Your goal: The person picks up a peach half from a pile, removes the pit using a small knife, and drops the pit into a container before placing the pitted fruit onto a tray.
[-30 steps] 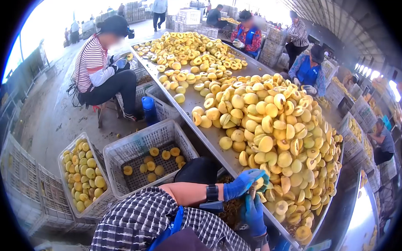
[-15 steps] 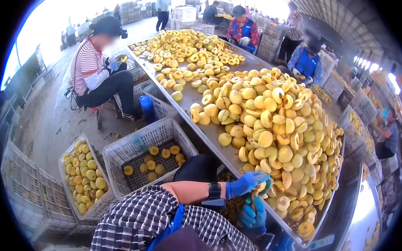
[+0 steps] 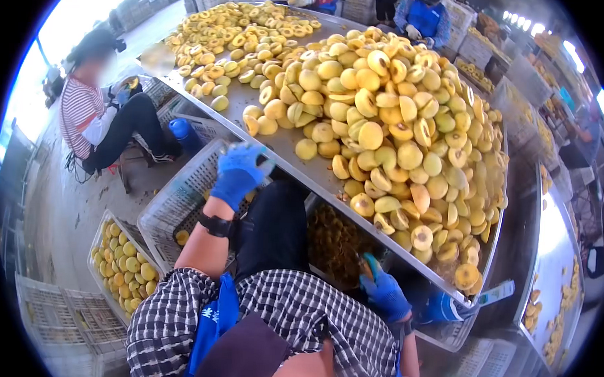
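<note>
My left hand point(image 3: 238, 176), in a blue glove, reaches out over a plastic crate point(image 3: 156, 213) beside the metal table's edge point(image 3: 296, 177). Its fingers are spread and nothing shows between them. A few yellow fruit halves point(image 3: 181, 237) lie in that crate, partly hidden by my arm. My right hand point(image 3: 386, 296), also gloved, is closed around a small tool point(image 3: 366, 265) with a brownish part, whose exact kind I cannot tell. It is just below the table edge, close to a container of brown scraps point(image 3: 336, 246). Halved yellow peaches point(image 3: 409, 156) are heaped on the table.
A crate full of yellow fruit point(image 3: 123, 269) stands at the left, near stacked crates point(image 3: 65, 313). A seated person in a striped shirt point(image 3: 85, 114) works across the left side. Beyond the table sits another person in a blue vest point(image 3: 424, 20). A blue bottle point(image 3: 184, 134) stands near crates.
My hands were together at the table edge over a piece of fruit. The left has swung left over the crate and opened; the right has dropped slightly. The view has tilted downward.
</note>
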A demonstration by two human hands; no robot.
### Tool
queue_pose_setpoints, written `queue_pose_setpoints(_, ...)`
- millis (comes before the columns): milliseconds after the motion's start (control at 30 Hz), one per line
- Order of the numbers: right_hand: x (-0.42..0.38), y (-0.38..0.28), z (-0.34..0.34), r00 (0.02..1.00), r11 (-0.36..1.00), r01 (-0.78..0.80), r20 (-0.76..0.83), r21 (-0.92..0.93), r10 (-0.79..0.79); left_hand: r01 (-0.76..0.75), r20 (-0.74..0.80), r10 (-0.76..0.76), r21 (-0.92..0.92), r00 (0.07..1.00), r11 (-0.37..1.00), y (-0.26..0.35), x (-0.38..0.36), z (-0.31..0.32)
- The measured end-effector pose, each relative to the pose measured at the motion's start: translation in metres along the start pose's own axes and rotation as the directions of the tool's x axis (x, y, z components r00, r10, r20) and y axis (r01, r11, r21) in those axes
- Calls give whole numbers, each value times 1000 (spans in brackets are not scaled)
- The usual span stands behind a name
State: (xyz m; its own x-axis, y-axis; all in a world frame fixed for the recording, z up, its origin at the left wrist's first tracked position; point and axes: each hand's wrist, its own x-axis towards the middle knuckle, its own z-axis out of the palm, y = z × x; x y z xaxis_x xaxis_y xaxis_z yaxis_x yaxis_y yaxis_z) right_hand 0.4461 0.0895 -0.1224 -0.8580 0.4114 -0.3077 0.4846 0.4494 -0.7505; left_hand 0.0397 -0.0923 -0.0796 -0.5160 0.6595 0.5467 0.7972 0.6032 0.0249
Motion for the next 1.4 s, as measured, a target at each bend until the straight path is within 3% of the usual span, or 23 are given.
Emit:
queue_pose_setpoints(100,12,3,7,988,984,121,-80,-133,-132,8,-23,-19,-411,1000,912,15,21,20)
queue_pose_setpoints(133,15,-4,4,994,991,87,-49,-105,-93,-22,-1,25,-523,1000,852,30,30,38)
queue_pose_setpoints(200,16,-5,7,968,970,222,-96,-102,-232,-111,56,167,-537,984,836,66,42,71)
queue_pose_setpoints(267,26,19,18,912,920,358,-153,-160,-381,49,426,140,-403,894,914,108,60,87)
queue_pose_setpoints(300,23,10,15,915,924,351,-155,-155,-373,121,547,130,-400,827,909,120,66,92)
queue_pose_setpoints(333,26,22,17,879,878,408,-150,-251,-452,115,477,99,-399,873,910,130,62,115)
queue_pose_setpoints(367,21,21,15,911,909,357,-138,-216,-390,105,409,76,-403,909,909,133,60,134)
queue_pose_setpoints(433,14,18,11,959,959,242,-112,-150,-259,252,547,98,-527,831,811,127,68,134)
queue_pose_setpoints(567,19,39,13,920,904,334,-116,-266,-374,338,487,32,-650,873,681,108,61,123)
queue_pose_setpoints(633,25,28,11,893,896,373,-169,-242,-417,393,404,-106,-741,909,545,107,53,91)
queue_pose_setpoints(700,41,14,8,838,875,442,-258,-198,-481,475,479,-30,-875,877,-98,106,51,87)
queue_pose_setpoints(767,59,6,2,887,927,371,-315,51,-337,524,583,100,-625,806,-579,115,45,51)
queue_pose_setpoints(867,81,8,-1,779,863,423,-375,-276,-502,556,530,287,-463,798,-691,127,36,29)
queue_pose_setpoints(900,80,-34,-12,759,870,426,-424,-250,-494,550,519,300,-439,801,-710,134,38,16)
queue_pose_setpoints(933,79,-75,-22,737,874,431,-472,-224,-484,559,552,356,-255,754,-789,136,37,10)
queue_pose_setpoints(967,75,-103,-27,758,911,394,-516,-125,-399,556,537,361,-259,763,-790,141,33,13)
queue_pose_setpoints(1033,78,-118,-27,709,896,395,-553,-203,-438,536,505,352,-280,788,-796,147,26,18)
queue_pose_setpoints(1100,80,-121,-27,684,880,343,-556,-328,-473,362,308,191,-771,932,-523,156,20,32)
queue_pose_setpoints(1133,79,-122,-27,687,867,286,-544,-408,-482,261,196,179,-826,964,-500,157,14,30)
queue_pose_setpoints(1233,76,-120,-28,705,820,188,-506,-541,-496,187,91,223,-868,971,-460,159,16,18)
queue_pose_setpoints(1300,74,-118,-27,718,790,155,-482,-593,-502,39,58,312,-997,948,67,146,21,3)
queue_pose_setpoints(1367,72,-115,-28,709,750,188,-441,-635,-551,327,214,310,-866,926,-379,144,17,37)
queue_pose_setpoints(1400,72,-114,-28,704,729,202,-421,-654,-572,429,287,336,-749,897,-505,146,18,32)
